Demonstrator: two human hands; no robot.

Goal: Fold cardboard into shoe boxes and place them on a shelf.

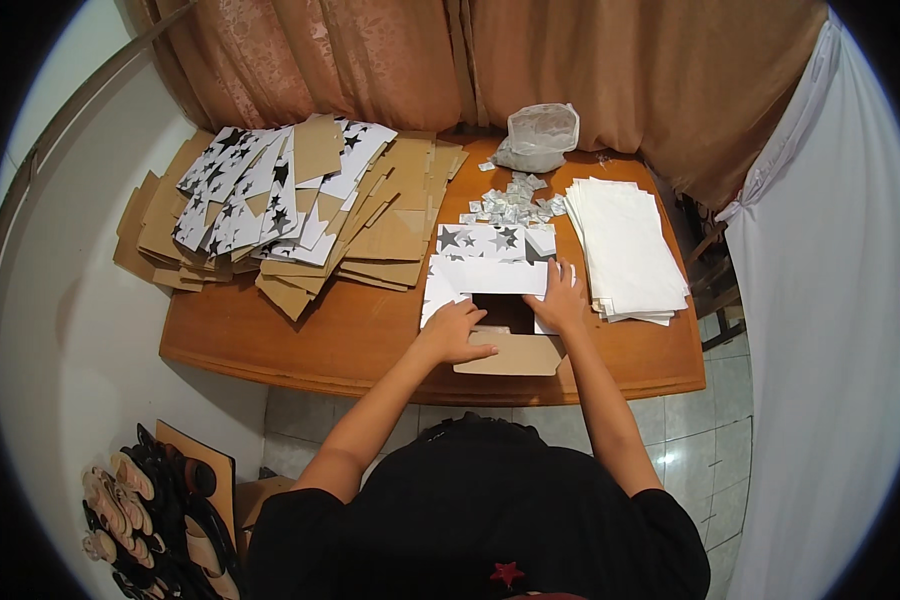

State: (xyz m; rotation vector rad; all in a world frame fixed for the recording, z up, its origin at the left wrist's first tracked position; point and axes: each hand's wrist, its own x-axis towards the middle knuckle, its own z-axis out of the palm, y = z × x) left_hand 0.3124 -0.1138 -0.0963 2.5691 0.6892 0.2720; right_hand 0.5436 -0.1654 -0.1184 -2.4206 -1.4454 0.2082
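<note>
A cardboard box (490, 279) stands on the table in front of me, white with stars outside and brown inside. Its dark opening faces up, with a brown flap (511, 355) folded out on my side. My left hand (454, 332) grips the box at the left of the opening, thumb apart over the near flap. At the right edge, my right hand (562, 299) has its fingers against the box wall and its thumb by the opening. What lies inside is mostly hidden in shadow.
Stacks of flat star-print cardboard (270, 200) cover the table's left part. Small silvery packets (510, 205) lie behind the box, with a clear plastic bag (536, 140) beyond. White sheets (625, 245) are piled at right. Shoes (130, 510) stand at lower left.
</note>
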